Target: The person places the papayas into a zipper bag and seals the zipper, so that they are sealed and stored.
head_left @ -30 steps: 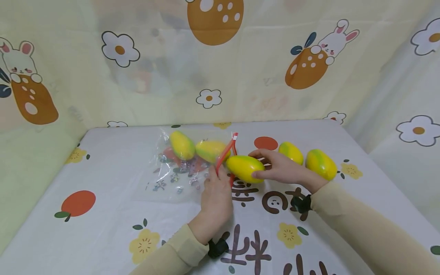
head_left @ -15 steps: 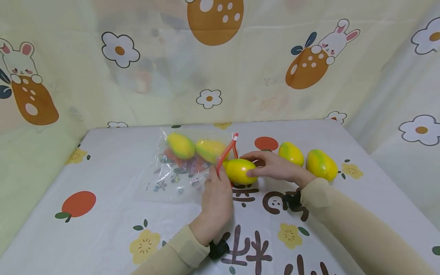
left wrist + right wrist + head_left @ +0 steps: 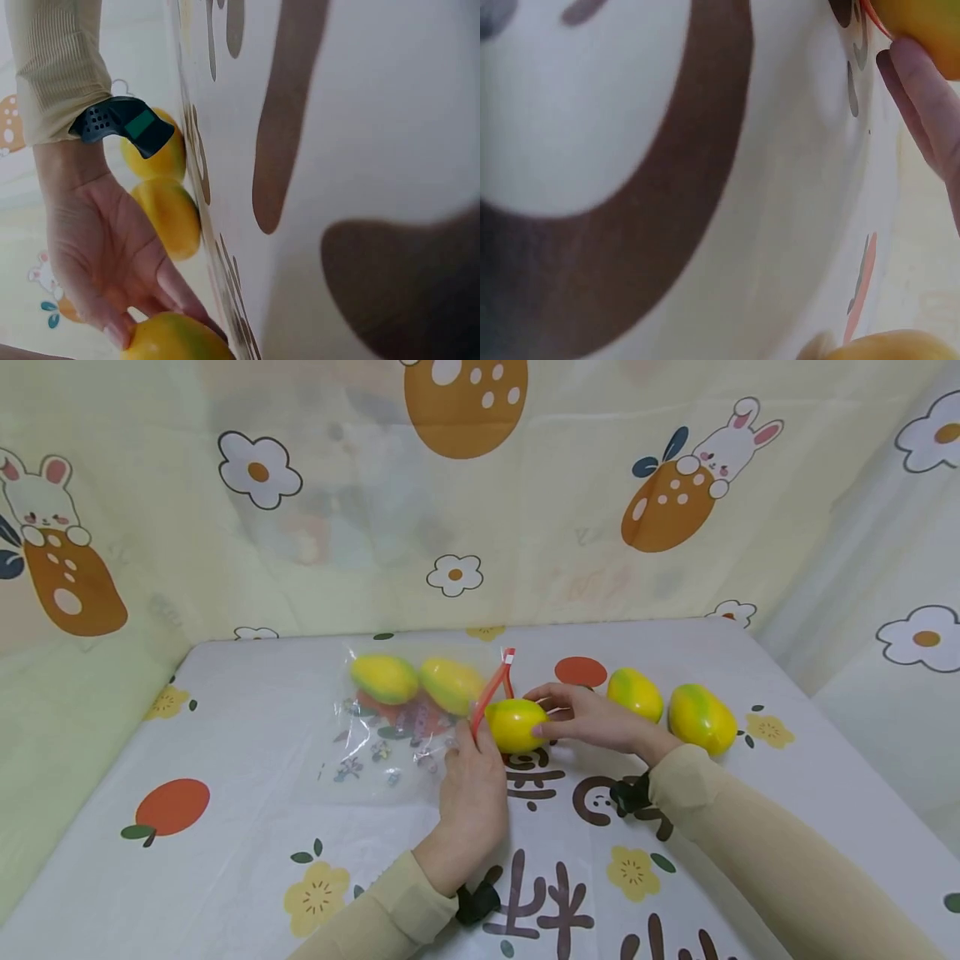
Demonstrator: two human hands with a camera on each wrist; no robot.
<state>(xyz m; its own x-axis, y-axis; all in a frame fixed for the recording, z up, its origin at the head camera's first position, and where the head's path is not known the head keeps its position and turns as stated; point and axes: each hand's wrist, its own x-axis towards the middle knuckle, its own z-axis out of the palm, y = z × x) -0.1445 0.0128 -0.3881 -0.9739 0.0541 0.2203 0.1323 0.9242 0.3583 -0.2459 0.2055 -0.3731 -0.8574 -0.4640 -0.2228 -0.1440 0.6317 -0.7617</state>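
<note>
1. While the clear plastic bag (image 3: 408, 768) with printed figures lies on the white tablecloth (image 3: 225, 881) patterned with flowers and lettering, it holds two fruits: a yellow-green oval fruit (image 3: 384, 679) toward its left and a second yellow-green oval fruit (image 3: 452, 685) just beside it, nearer the mouth.
2. Your left hand (image 3: 476, 781) comes up from below, a beige sleeve (image 3: 382, 914) and a black wrist strap (image 3: 477, 904) behind it. Its fingers are together, gripping the bag's mouth at the lower part of the thin red plastic strip (image 3: 489, 689); the thumb is hard to make out.
3. The glossy yellow oval fruit (image 3: 516, 727) is at the bag's mouth, its left end close against the red strip. You cannot tell how far it reaches inside.
4. Your right hand (image 3: 592, 720) is clamped on that glossy fruit from its right side, thumb at the near side and fingers curled over the far side.
5. Beyond that hand, a smaller-looking yellow oval fruit with a green stripe (image 3: 634, 695) and, farther right, a plump yellow oval fruit with a green stripe (image 3: 702, 719) rest near each other on the tablecloth.
</note>
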